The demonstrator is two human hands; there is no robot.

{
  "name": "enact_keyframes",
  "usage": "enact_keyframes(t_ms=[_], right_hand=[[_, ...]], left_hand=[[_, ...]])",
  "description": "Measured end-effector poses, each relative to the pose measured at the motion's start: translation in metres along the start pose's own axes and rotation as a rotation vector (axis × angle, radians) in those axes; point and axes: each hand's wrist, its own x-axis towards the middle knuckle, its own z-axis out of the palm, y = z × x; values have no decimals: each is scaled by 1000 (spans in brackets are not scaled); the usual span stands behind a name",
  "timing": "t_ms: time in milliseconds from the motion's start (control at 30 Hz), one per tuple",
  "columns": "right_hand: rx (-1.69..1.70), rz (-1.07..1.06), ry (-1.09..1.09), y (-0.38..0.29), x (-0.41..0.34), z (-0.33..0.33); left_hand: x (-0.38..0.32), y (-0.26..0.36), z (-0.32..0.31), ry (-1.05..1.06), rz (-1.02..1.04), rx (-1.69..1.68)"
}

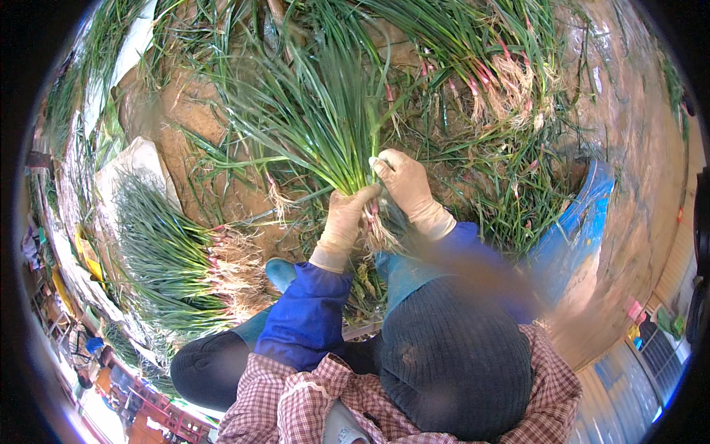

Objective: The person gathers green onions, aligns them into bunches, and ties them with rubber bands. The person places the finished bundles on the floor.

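Observation:
My left hand point(348, 216), in a pale rubber glove, is closed round the lower stems of a bunch of green garlic or similar allium plants point(327, 122). The leaves fan out up and to the left; the roots hang below the fist. Just right of the bunch, my right hand point(404, 180), gloved too, has its thumb and fingertips closed at a green stalk or leaf beside the bunch. Whether that stalk is part of the bunch I cannot tell.
Neatly stacked bunches point(172, 261) lie at the left, roots to the right. More plants with reddish stems point(482, 72) lie upper right. Loose leaves point(510, 194) litter the muddy ground. A blue sack point(582, 216) is at the right. My boots and bent knees are below my hands.

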Motion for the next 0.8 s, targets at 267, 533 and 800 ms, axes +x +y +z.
enact_keyframes(t_ms=[267,533,800], right_hand=[[-562,-565,16,7,-11,-3],[851,277,94,-35,-17,-34],[224,3,-107,-49,11,-41]], left_hand=[[-5,7,-2,-68,125,74],[3,19,0,-82,172,134],[4,21,-28,-128,34,-159]])
